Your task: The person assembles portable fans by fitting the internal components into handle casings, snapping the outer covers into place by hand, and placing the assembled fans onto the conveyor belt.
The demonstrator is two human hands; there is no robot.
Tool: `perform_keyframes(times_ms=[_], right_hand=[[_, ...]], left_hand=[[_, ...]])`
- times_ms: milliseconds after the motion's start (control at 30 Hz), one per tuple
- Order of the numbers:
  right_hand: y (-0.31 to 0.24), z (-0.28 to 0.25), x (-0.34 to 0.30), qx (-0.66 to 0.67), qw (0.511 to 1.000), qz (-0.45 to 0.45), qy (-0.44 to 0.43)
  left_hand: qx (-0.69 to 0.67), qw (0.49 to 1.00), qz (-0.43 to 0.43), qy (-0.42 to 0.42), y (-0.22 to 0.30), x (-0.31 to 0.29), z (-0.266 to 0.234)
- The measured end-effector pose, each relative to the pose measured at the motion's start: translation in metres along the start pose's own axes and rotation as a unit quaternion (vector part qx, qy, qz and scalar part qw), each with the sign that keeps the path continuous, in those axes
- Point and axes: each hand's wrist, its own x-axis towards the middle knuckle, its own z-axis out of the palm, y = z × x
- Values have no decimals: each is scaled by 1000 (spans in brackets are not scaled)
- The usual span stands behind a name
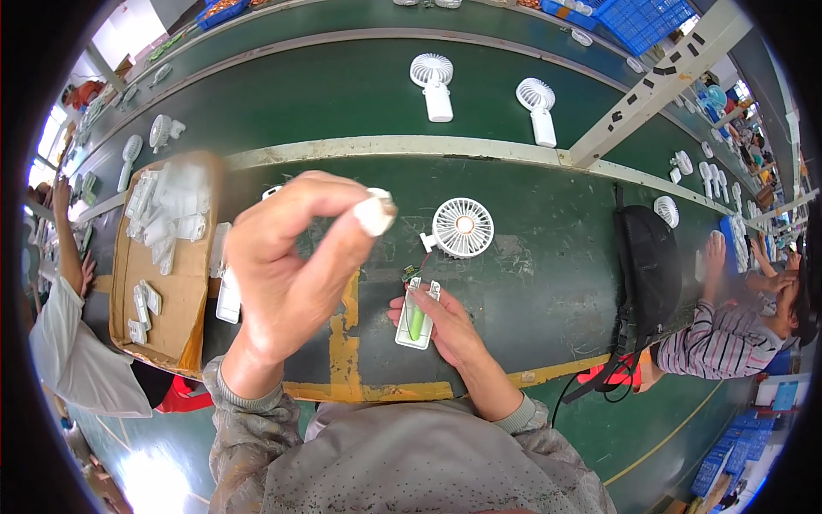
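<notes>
on scuffed green workbench (548,300) | white fan (463,228) | blue crates (642,24) beyond

We see dark green, scuffed workbench (548,295), worn yellow tape (368,392) along near edge. On it we note shallow brown cardboard tray (181,295), white round slatted fan head (463,224), black fabric backpack (648,265). Beyond: green surface (342,86), white handheld fans (437,101).

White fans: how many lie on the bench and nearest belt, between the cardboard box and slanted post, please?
3: left fan and right fan on the belt, third fan on the bench beyond the right hand; the left hand may hide more.
</notes>
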Motion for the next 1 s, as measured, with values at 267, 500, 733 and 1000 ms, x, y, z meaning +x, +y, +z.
perform_keyframes(times_ms=[267,500,733,1000], right_hand=[[4,1,2,-21,1000,7,6],[1,2,-3,-52,999,12,8],[1,3,-4,-93,995,27,14],[-2,3,-6,-109,993,32,16]], left_hand=[[233,950,-40,-204,-92,-14,75],[219,904,-137,-340,-125,-18,109],[271,903,-197,-270,-131,-18,81],[256,906,-267,-207,-149,-26,47]])
